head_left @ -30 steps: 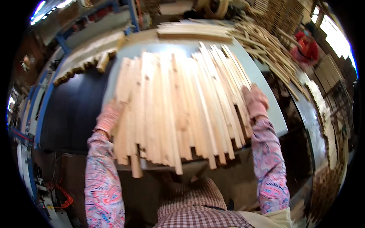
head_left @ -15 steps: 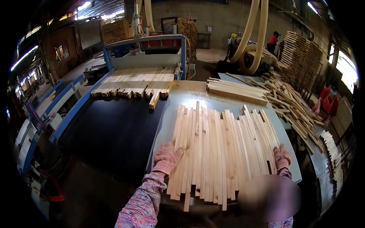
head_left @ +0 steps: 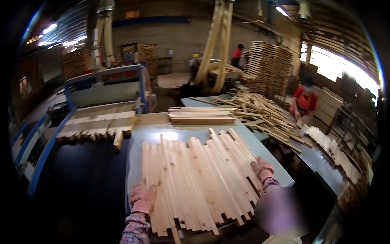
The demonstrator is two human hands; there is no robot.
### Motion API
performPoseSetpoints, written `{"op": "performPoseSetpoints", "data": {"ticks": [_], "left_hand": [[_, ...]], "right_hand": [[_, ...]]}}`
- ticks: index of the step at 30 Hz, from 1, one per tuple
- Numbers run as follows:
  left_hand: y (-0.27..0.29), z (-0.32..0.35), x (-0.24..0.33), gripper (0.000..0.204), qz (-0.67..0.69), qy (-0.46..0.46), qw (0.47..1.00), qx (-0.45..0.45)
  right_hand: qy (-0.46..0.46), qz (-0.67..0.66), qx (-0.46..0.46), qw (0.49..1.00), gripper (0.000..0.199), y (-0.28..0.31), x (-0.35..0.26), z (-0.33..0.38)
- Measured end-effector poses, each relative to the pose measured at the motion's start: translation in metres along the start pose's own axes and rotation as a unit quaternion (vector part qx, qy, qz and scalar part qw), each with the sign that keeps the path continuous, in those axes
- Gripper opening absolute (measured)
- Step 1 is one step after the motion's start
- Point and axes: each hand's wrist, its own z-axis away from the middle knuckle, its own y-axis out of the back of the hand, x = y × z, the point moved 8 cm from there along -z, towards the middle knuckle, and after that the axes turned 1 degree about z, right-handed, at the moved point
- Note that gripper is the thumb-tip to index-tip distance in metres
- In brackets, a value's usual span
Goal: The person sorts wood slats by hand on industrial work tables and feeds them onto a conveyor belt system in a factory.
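Note:
A wide row of pale wooden strips point(head_left: 191, 179) lies side by side on a grey metal table point(head_left: 136, 150), its ends uneven. My left hand point(head_left: 142, 198), in a pink glove, rests against the row's left edge with the thumb apart from the fingers. Against the right edge is my right hand point(head_left: 263, 168), gloved the same way, its fingers extended along the outer strips. Both hands look open, pressing the row from its sides. A blurred patch covers part of my right forearm.
To the left, a black conveyor belt point(head_left: 85, 175) carries more strips point(head_left: 97, 122) toward a blue-framed machine point(head_left: 107, 87). A small strip stack point(head_left: 202, 116) sits at the table's back. Loose strips point(head_left: 264, 112) are heaped on the right, near a person in red point(head_left: 304, 101).
The view has swung right, so the table and machine appear further left. My hands stay at the two sides of the row, whose strips look closer together at the left.

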Motion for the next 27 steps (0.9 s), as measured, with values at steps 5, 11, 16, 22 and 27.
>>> {"op": "performPoseSetpoints", "data": {"ticks": [5,11,16,22,27], "left_hand": [[0.016,0.013,0.005,0.075,0.052,0.017,0.998,0.004],[0.031,0.025,0.001,0.078,0.081,0.065,0.994,-0.036],[0.030,0.026,-0.003,0.079,0.096,0.052,0.993,-0.033],[0.027,0.027,0.005,0.082,0.092,0.034,0.995,-0.033],[0.034,0.029,-0.002,0.084,0.075,0.050,0.994,-0.060]], "right_hand": [[0.003,-0.003,0.002,1.000,0.064,-0.014,0.013,-0.012],[0.059,0.015,-0.051,0.997,0.070,-0.016,0.016,-0.047],[0.004,0.032,0.009,0.999,0.070,-0.026,0.014,-0.054],[0.011,0.037,0.014,0.999,0.067,-0.035,0.030,-0.063],[-0.031,0.014,0.115,0.993,0.062,-0.038,0.038,-0.068]]}}
